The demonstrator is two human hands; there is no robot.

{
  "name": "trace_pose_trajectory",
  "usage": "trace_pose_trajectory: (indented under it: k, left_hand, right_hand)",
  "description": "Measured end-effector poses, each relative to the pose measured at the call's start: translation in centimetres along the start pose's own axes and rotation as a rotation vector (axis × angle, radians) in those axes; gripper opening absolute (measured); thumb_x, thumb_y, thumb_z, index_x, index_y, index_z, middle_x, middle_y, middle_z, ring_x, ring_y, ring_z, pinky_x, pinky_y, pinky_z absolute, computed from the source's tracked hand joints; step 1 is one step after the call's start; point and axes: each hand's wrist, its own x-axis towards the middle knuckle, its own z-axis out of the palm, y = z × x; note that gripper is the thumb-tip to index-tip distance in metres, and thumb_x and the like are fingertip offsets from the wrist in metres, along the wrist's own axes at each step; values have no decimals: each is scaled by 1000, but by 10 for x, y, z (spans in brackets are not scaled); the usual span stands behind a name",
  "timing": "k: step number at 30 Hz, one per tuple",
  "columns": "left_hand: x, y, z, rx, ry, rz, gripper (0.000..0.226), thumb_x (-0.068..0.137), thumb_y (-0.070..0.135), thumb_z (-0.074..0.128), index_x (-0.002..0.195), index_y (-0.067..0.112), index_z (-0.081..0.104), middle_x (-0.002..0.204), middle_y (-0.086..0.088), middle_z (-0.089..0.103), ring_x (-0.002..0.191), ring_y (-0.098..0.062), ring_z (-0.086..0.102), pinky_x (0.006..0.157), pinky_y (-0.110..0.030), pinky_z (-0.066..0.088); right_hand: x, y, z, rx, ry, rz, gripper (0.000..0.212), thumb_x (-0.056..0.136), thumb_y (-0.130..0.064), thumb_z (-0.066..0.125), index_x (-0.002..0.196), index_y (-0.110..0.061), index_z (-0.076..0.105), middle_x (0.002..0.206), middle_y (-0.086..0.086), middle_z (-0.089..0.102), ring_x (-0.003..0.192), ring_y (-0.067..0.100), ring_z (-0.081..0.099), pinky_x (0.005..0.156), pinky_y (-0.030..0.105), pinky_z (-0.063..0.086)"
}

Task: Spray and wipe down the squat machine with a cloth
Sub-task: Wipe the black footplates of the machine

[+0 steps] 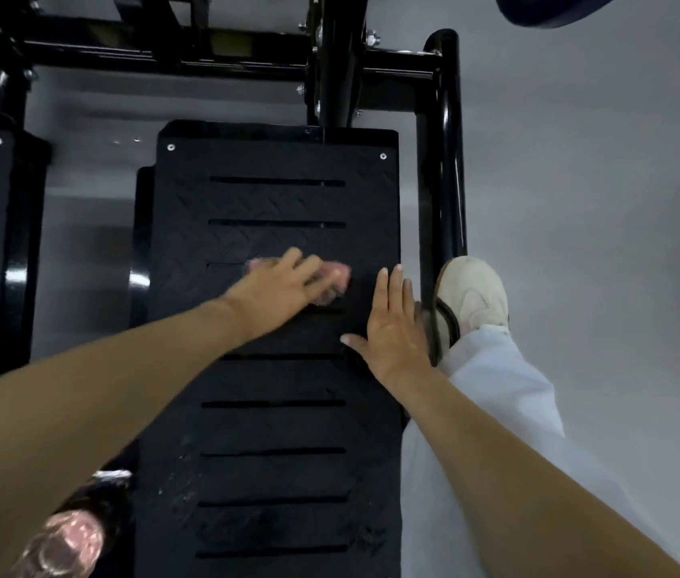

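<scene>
On the footplate (pixel 275 427), left hand (pixel 275 285) presses cloth (pixel 340 272) flat to wipe; right hand (pixel 392 331), flat beside it, likely braces.

There is only one view. The camera sits on the person's head and looks almost straight down, from close above, on the black slotted foot plate (pixel 275 427), which runs from the near edge to the far frame bars (pixel 204 56). The left forearm (pixel 100 390) and the right forearm (pixel 496 452) enter from the near corners. Grey floor (pixel 580 181) fills the right side.
</scene>
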Motion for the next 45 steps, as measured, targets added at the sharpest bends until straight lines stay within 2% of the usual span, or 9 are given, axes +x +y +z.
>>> trace_pose_trajectory:
  k: [6,8,16,23,28,31,39,42,45]
  left_hand:
    - [-78,-17,43,-429,-92,-917,82,86,1,56,152,17,10,134,-18,24,114,-36,34,80,-45,54]
    - [-85,-1,47,-498,-109,-1016,85,86,2,57,152,16,7,137,-19,20,118,-36,33,79,-46,55]
    - [-106,31,50,-239,-124,-411,91,85,6,58,151,14,-4,136,-12,17,121,-31,31,84,-32,52]
    - [-98,-17,56,-589,-155,-1134,84,86,-1,59,146,-9,2,143,-22,20,125,-36,32,91,-37,50]
    - [-84,23,44,-330,-47,-743,82,85,1,58,145,-3,2,139,-20,21,121,-33,35,74,-38,53]
    - [-92,27,45,-157,-45,-356,84,87,1,54,148,0,-4,137,-16,22,120,-30,35,85,-33,50]
    - [-50,-22,35,-561,-66,-1126,63,90,2,47,142,-15,16,139,-29,27,119,-39,37,96,-40,39]
    - [-16,-5,16,-606,-26,-1121,71,88,-2,53,145,-9,10,142,-24,19,120,-35,34,87,-41,48]
    - [6,25,4,-501,72,-811,74,85,-2,57,146,-2,14,142,-18,20,121,-33,33,80,-39,53]
  right_hand:
    - [-32,-10,17,-179,-152,55,114,85,-51,62,148,-6,-20,153,17,-29,145,32,-19,120,48,0]
    - [-43,-9,21,-179,-204,78,116,84,-48,66,148,-6,-22,153,18,-29,145,32,-17,120,47,0]
    - [-56,1,28,-415,-293,19,123,81,-63,59,144,-5,-29,150,22,-33,145,34,-18,118,48,-2]
    - [-52,-6,44,-402,-258,50,133,76,-65,63,141,3,-30,147,30,-32,143,41,-19,119,48,0]
    - [-52,-10,42,-439,-219,49,125,82,-61,60,141,6,-27,148,32,-27,143,42,-14,119,47,2]
    - [-55,-6,43,-429,-189,32,124,82,-62,58,141,6,-27,149,32,-27,144,42,-14,119,47,2]
    - [-55,2,49,-375,-163,19,123,82,-63,56,139,1,-32,149,28,-31,143,38,-19,118,47,-3]
    - [-55,2,48,-368,-166,25,123,82,-63,56,139,0,-33,149,27,-32,143,37,-21,119,48,-3]
    - [-55,0,47,-366,-178,30,122,83,-62,56,141,1,-31,149,27,-32,143,37,-21,119,48,-3]
